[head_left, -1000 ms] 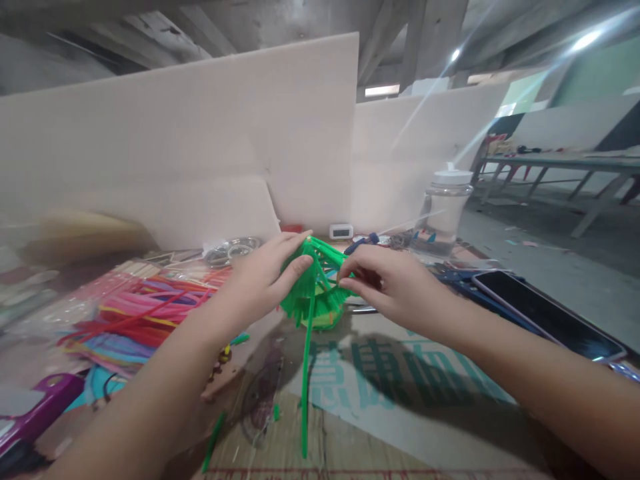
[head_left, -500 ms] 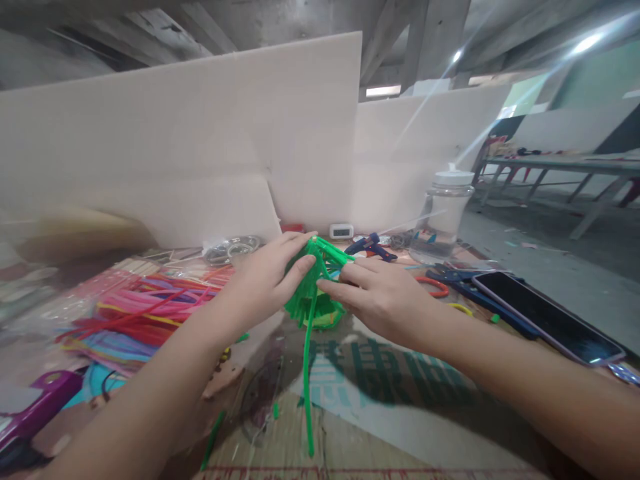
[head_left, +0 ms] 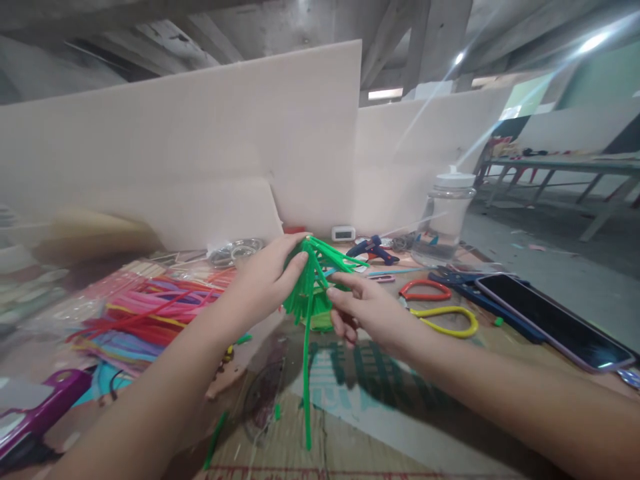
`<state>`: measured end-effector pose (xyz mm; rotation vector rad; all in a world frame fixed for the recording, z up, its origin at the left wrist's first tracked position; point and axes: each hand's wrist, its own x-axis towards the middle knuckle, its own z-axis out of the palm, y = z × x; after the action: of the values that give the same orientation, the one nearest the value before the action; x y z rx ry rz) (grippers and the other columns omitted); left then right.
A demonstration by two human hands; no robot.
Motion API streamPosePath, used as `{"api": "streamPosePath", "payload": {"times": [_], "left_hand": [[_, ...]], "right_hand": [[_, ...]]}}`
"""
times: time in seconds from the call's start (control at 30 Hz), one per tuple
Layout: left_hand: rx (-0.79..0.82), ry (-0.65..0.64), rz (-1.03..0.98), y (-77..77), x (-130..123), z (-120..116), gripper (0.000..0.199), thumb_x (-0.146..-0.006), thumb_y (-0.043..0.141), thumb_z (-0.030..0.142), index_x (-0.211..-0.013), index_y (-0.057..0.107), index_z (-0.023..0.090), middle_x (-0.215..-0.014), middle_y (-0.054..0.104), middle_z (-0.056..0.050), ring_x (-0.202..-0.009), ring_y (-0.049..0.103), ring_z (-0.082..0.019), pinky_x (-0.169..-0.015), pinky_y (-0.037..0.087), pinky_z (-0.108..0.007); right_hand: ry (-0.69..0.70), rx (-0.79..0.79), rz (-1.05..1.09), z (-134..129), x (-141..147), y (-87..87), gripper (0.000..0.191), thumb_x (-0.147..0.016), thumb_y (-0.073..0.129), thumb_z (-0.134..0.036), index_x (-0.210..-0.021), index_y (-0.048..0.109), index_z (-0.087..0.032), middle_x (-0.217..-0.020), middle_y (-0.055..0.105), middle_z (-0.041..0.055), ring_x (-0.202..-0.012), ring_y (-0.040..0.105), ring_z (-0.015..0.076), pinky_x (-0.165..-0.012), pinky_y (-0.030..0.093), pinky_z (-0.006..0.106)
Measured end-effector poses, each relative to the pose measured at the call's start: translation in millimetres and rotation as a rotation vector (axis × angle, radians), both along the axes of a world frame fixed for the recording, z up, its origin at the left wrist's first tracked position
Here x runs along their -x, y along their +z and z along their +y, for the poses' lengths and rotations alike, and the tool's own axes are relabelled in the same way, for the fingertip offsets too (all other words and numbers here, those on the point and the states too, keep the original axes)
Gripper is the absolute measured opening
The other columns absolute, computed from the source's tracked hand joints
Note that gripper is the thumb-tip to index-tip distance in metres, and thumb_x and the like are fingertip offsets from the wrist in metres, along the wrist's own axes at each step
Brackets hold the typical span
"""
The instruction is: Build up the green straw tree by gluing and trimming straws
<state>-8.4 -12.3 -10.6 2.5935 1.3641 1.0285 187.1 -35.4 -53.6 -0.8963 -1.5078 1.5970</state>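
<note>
A cone-shaped frame of green pipe cleaners (head_left: 297, 293) stands in the middle, its strips fanning down and to the right from a peak. My left hand (head_left: 270, 270) is closed on its top left side, thumb in front. One long green strip (head_left: 307, 387) hangs from the peak toward me. My right hand (head_left: 367, 303) is at the cone's right side, thumb and index finger pinched at a green strip, the other fingers loosely curled. A round green base (head_left: 320, 322) shows below, partly hidden.
Left lies a heap of coloured pipe cleaners (head_left: 150, 307) and a purple tool (head_left: 45, 407). Right are red (head_left: 425, 290) and yellow handles (head_left: 450, 321), a phone (head_left: 555, 323) and a water bottle (head_left: 445, 217). A glue gun (head_left: 375, 250) and small digital clock (head_left: 343, 233) sit behind.
My right hand has moved down and left from the upper right strips to a strip nearer the cone's front. The yellow handle is now uncovered. My left hand keeps its hold.
</note>
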Motion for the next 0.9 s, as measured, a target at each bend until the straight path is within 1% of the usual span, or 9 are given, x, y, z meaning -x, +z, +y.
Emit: {"api": "streamPosePath", "payload": {"times": [0.07,0.1,0.17,0.23,0.3,0.37,0.57,0.73,0.9], "left_hand": [[-0.001,-0.003,-0.005,0.9,-1,-2,0.043,-0.100,0.039,0.036,-0.133,0.056,0.013,-0.133,0.063,-0.013,-0.123,0.058,-0.026,-0.108,0.044,-0.044],[-0.002,-0.006,-0.003,1.4,-2,-3,0.043,-0.099,0.041,0.037,-0.132,0.057,0.014,-0.132,0.064,-0.013,-0.122,0.059,-0.026,-0.107,0.044,-0.044],[-0.018,-0.011,0.010,2.7,-3,-7,0.043,-0.097,0.045,0.038,-0.130,0.057,0.014,-0.130,0.064,-0.012,-0.121,0.059,-0.027,-0.106,0.045,-0.044],[-0.034,-0.023,0.031,3.7,-4,-11,0.043,-0.095,0.048,0.038,-0.130,0.057,0.015,-0.131,0.064,-0.012,-0.121,0.060,-0.027,-0.105,0.045,-0.044],[-0.047,-0.047,0.046,4.4,-6,-14,0.042,-0.095,0.047,0.036,-0.131,0.057,0.016,-0.130,0.065,-0.011,-0.119,0.060,-0.027,-0.103,0.046,-0.042],[-0.056,-0.063,0.057,4.3,-8,-17,0.040,-0.096,0.047,0.034,-0.130,0.058,0.016,-0.127,0.065,-0.010,-0.118,0.061,-0.026,-0.101,0.047,-0.041],[-0.095,-0.006,0.070,2.9,-13,-18,0.033,-0.096,0.047,0.032,-0.120,0.062,0.014,-0.119,0.068,-0.011,-0.109,0.063,-0.026,-0.096,0.048,-0.041],[-0.103,-0.020,0.089,3.7,-12,-17,0.035,-0.097,0.045,0.029,-0.124,0.061,0.012,-0.125,0.066,-0.012,-0.115,0.061,-0.026,-0.100,0.046,-0.041],[-0.110,-0.032,0.082,4.3,-11,-18,0.036,-0.098,0.045,0.027,-0.127,0.060,0.012,-0.122,0.068,-0.011,-0.111,0.063,-0.024,-0.097,0.048,-0.039]], "right_hand": [[-0.027,0.103,0.236,-3,9,-11.1,0.049,-0.082,0.069,-0.049,-0.118,0.056,-0.018,-0.049,0.058,-0.0082,-0.037,0.044,0.0085,-0.039,0.042,0.020],[-0.027,0.136,0.314,-5,12,-14.3,0.046,-0.079,0.072,-0.049,-0.110,0.057,-0.018,-0.049,0.058,-0.0085,-0.036,0.042,0.0076,-0.038,0.041,0.020],[0.006,0.169,0.409,-9,14,-16.5,0.040,-0.077,0.076,-0.047,-0.099,0.057,-0.019,-0.049,0.058,-0.0090,-0.035,0.037,0.0058,-0.036,0.039,0.018],[0.065,0.180,0.457,-12,15,-15.3,0.037,-0.078,0.077,-0.045,-0.095,0.058,-0.019,-0.050,0.059,-0.0088,-0.034,0.034,0.0048,-0.034,0.038,0.017],[0.090,0.189,0.482,-14,14,-13.6,0.035,-0.078,0.077,-0.045,-0.092,0.058,-0.019,-0.050,0.059,-0.0087,-0.033,0.032,0.0041,-0.034,0.038,0.017],[0.080,0.195,0.497,-15,14,-13.0,0.034,-0.078,0.077,-0.044,-0.088,0.057,-0.019,-0.049,0.058,-0.0090,-0.033,0.031,0.0037,-0.034,0.038,0.016],[0.098,0.199,0.487,-14,15,-15.1,0.034,-0.079,0.077,-0.045,-0.086,0.056,-0.020,-0.049,0.059,-0.0088,-0.033,0.031,0.0042,-0.034,0.039,0.016],[0.104,0.190,0.486,-13,14,-15.4,0.033,-0.080,0.076,-0.044,-0.082,0.054,-0.019,-0.049,0.059,-0.0086,-0.033,0.031,0.0040,-0.033,0.037,0.016],[0.093,0.191,0.471,-14,14,-15.1,0.030,-0.081,0.074,-0.043,-0.082,0.056,-0.019,-0.049,0.058,-0.0089,-0.033,0.032,0.0040,-0.033,0.037,0.016]]}}
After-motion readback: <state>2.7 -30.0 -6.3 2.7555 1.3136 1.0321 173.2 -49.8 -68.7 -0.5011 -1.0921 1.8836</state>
